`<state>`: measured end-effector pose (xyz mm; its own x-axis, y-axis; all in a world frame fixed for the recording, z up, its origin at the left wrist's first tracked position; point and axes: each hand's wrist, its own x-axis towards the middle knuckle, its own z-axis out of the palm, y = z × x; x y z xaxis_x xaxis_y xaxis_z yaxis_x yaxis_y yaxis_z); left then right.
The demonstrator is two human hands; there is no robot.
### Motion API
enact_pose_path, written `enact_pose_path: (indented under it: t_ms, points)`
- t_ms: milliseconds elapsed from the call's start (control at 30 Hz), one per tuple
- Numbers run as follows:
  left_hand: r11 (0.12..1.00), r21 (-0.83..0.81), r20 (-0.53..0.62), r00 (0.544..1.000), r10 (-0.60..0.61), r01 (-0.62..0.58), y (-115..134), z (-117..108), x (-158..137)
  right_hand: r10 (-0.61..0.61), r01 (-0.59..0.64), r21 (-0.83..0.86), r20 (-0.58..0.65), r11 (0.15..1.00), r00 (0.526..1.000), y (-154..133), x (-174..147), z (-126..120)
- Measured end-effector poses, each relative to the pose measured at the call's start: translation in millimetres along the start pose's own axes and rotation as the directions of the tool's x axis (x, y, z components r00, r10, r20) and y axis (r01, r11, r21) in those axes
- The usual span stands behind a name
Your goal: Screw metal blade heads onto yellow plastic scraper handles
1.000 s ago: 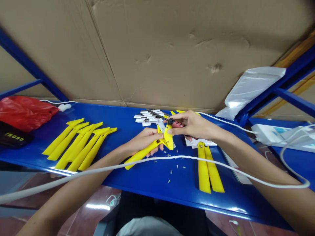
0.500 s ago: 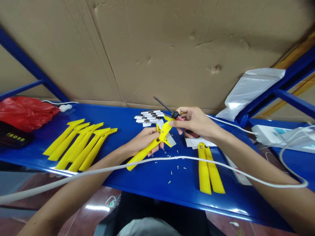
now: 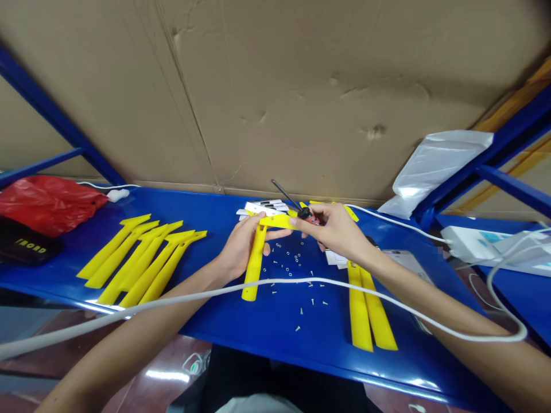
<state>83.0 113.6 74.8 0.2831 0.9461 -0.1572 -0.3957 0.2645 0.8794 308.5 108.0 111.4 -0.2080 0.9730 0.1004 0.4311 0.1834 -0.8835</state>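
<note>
My left hand (image 3: 240, 244) is closed around the head of a yellow plastic scraper (image 3: 255, 267), whose handle points down toward the table's front edge. A pale flat piece (image 3: 261, 210) shows along the top of its head. In my right hand (image 3: 340, 225) is a screwdriver (image 3: 305, 214) with a red and black handle, its shaft slanting up and left, away from the scraper. The right thumb and fingertips also touch the right end of the scraper's yellow head. Small screws (image 3: 313, 302) and nuts (image 3: 289, 253) lie scattered below the hands.
Several yellow handles (image 3: 124, 258) lie in a row at left, and two more (image 3: 360, 307) at right. White-and-black pieces (image 3: 271, 204) are behind my hands. A white cable (image 3: 185, 291) crosses in front. A red bag (image 3: 51, 201), a phone (image 3: 404, 261) and a power strip (image 3: 477, 241) are also there.
The scraper has turned in my hands: its handle now hangs more steeply and its head lies more level. My right hand still holds the screwdriver. More nuts are visible beneath.
</note>
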Motion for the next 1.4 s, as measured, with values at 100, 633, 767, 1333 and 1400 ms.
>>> enact_pose_path:
  t_ms: [100, 633, 767, 1333, 1400]
  points:
    - [0.999, 0.047, -0.071, 0.997, 0.003, 0.0, -1, -1, 1, -0.001, 0.008, -0.085, 0.093, 0.996, 0.996, 0, -1, 2]
    - [0.985, 0.172, 0.082, 0.995, -0.049, 0.034, -4, -3, 1, 0.039, -0.139, 0.316, 0.303, 0.938, 0.952, -14, -7, -9]
    - [0.968, 0.232, 0.144, 0.982, -0.126, 0.09, -5, 0, -3, 0.127, -0.185, 0.443, 0.157, 0.877, 0.979, -14, -3, -5]
    - [0.97, 0.22, 0.172, 0.975, -0.139, 0.1, -7, 4, -8, -0.017, 0.08, 0.443, -0.143, 0.893, 0.99, 0, -5, 12]
    - [0.974, 0.21, 0.16, 0.98, -0.116, 0.081, -7, 3, -8, -0.018, 0.083, 0.428, -0.155, 0.9, 0.988, 2, -6, 14]
